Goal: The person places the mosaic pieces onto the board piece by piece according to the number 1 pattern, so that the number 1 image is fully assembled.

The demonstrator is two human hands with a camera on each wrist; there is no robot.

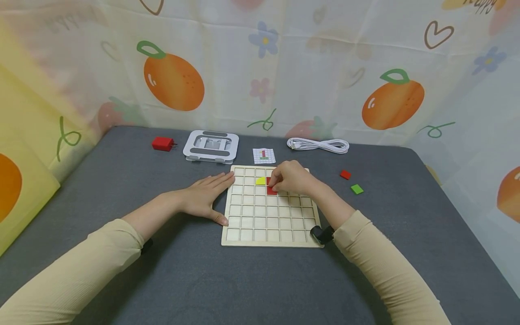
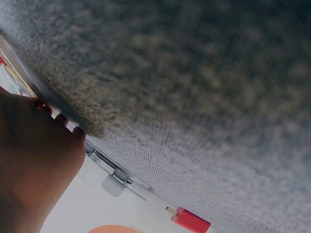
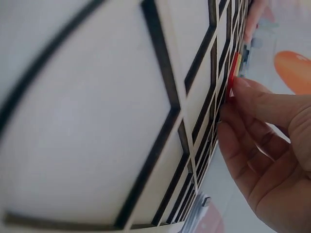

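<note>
A wooden grid board lies flat on the dark table, with raised lines dividing it into square cells. My left hand is spread at the board's left edge, fingertips and thumb touching the rim. Over the upper middle, my right hand pinches a red square tile between thumb and fingers, at the board's surface. Red shows in two neighbouring cells under those fingertips, partly covered by them. Just left of it, a yellow tile sits in a cell, looking partly filled.
Right of the board lie a loose red tile and a green tile. Behind it are a small printed grid card, a grey-white folding stand, a red plug adapter and a coiled white cable.
</note>
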